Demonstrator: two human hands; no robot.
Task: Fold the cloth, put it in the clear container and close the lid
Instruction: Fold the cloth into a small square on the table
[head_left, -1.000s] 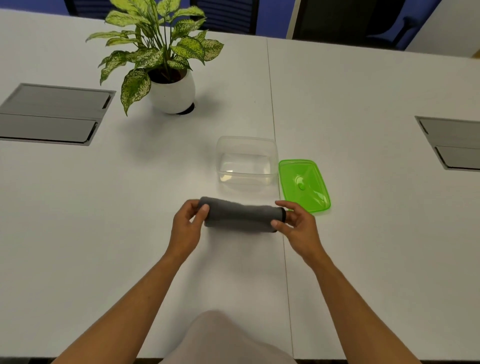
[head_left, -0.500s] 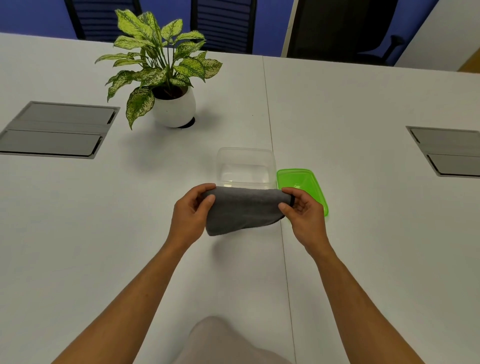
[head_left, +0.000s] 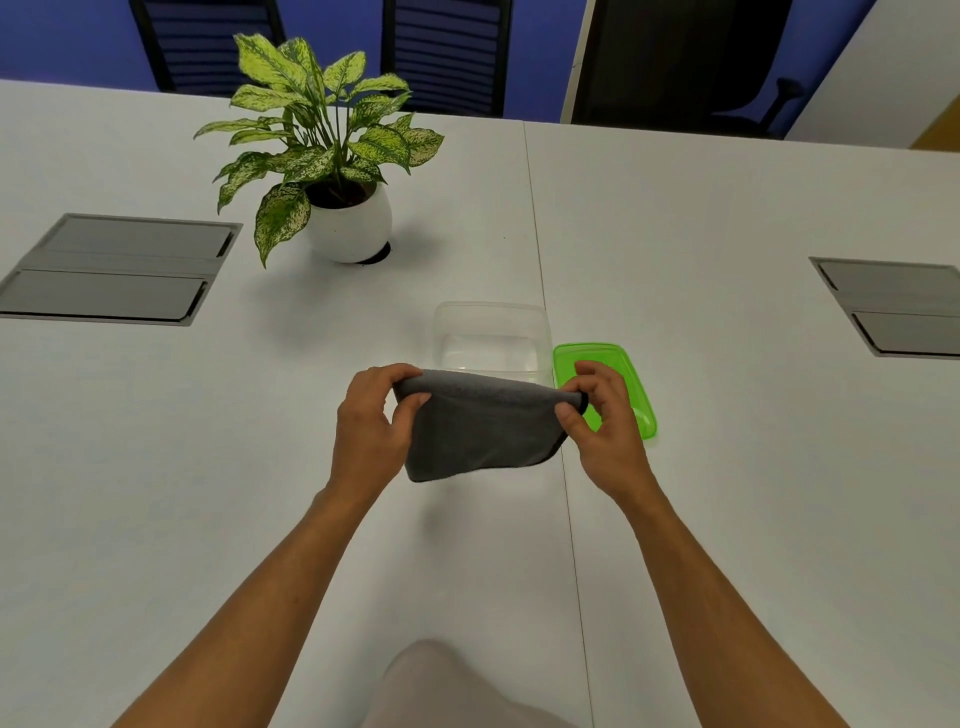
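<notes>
Spanning view: white table (head_left: 727, 415), blue wall (head_left: 62, 47) behind.

Both hands hold folded grey cloth (head_left: 480, 431) up off white bench (head_left: 208, 441), left hand (head_left: 371, 421) and right hand (head_left: 602, 415) pinching its top corners. Clear container (head_left: 491, 332) open just behind; green lid (head_left: 636, 384) beside it, right. Potted plant (head_left: 332, 171) far left.

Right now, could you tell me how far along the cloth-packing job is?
Folding looks done: the grey cloth hangs doubled, pinched by the left hand and right hand. Left: lowering it into the empty clear container, then fitting the green lid lying beside it.
</notes>
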